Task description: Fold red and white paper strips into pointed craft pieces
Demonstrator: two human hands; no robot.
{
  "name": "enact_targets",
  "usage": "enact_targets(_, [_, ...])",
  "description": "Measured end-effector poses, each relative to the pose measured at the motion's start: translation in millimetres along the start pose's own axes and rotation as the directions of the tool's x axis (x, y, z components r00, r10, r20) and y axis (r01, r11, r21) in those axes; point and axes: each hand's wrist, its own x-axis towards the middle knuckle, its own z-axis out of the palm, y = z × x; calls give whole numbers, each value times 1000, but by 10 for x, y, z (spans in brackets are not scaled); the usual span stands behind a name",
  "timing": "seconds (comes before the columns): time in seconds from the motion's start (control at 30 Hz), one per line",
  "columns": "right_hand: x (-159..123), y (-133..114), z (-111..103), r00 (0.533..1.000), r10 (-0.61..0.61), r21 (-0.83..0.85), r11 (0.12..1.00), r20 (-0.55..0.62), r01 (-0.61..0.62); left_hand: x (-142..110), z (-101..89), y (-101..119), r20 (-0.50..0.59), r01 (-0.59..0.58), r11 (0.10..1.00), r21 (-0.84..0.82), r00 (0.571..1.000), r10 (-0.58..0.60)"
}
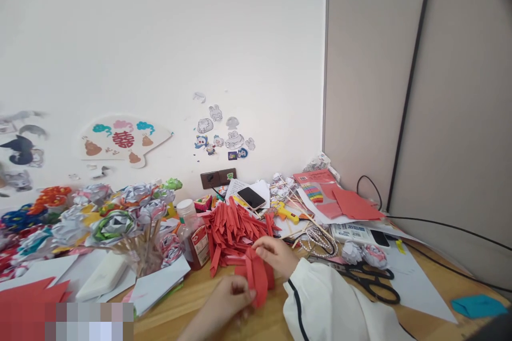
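In the head view, a person's left hand (230,295) and right hand (278,256) pinch folded red paper (258,278) between nearly closed fingers, low over the table (168,325). Red paper strips (234,229) heap at its 11 o'clock; a lidded bottle (196,242) stands at 10, scissors (366,277) at 3.

Paper (260,279): red
Strips (230,229): red
Sleeve (334,298): white — black-striped
Scissors (356,276): black
Glue gun (287,213): yellow
Fan (114,152): teal, pink, brown and red — all on white
Table (172,319): honey brown
Cap (185,206): white
Wall (160,37): white
Cabinet (368,74): grey
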Motion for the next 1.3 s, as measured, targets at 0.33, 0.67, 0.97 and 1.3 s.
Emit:
enact_targets(0.33, [-5,111,287,969,155,407,886,193,-223,97,-54,52,-254,-152,949,-277,964,80])
enact_targets(0.67, [35,187,143,891,254,456,786,376,-417,141,-294,40,-337,-234,885,-403,937,95])
enact_targets(0.97, [42,170,149,927,291,616,692,238,-376,188,-174,-37,-434,-247,834,-493,901,10])
enact_targets(1.3, [68,238,150,948,306,430,846,92,-314,102,-310,83,-337,-238,937,-255,930,145])
